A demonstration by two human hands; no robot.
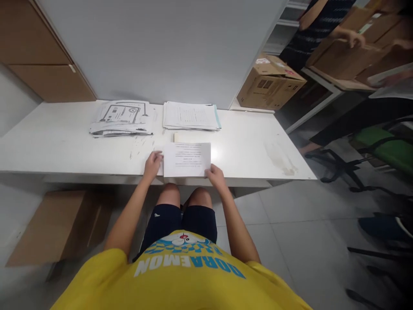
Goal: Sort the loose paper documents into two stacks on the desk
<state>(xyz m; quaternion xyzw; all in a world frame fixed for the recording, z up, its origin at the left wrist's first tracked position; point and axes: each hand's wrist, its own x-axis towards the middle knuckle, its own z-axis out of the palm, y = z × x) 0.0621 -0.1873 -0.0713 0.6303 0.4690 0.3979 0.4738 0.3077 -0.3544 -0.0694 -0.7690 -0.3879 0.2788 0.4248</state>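
A printed sheet of paper (pixel 187 160) lies at the front edge of the white table, its text upside down to me. My right hand (pixel 215 175) pinches the sheet's near right corner, thumb on top. My left hand (pixel 153 163) rests on the table just beside the sheet's left edge, fingers loosely bent and apart, with nothing visible in them. Just beyond the sheet lies a small pale yellow block (pixel 176 137), partly covered by it.
Behind are a stack of printed papers (pixel 190 115) and, further left, a messier paper pile (pixel 122 118). A grey panel (pixel 161 47) rises behind the table (pixel 248 150). Cardboard boxes (pixel 271 84) stand at right; a co-worker's hand (pixel 355 38) touches another carton. A green chair (pixel 383 142) is at right.
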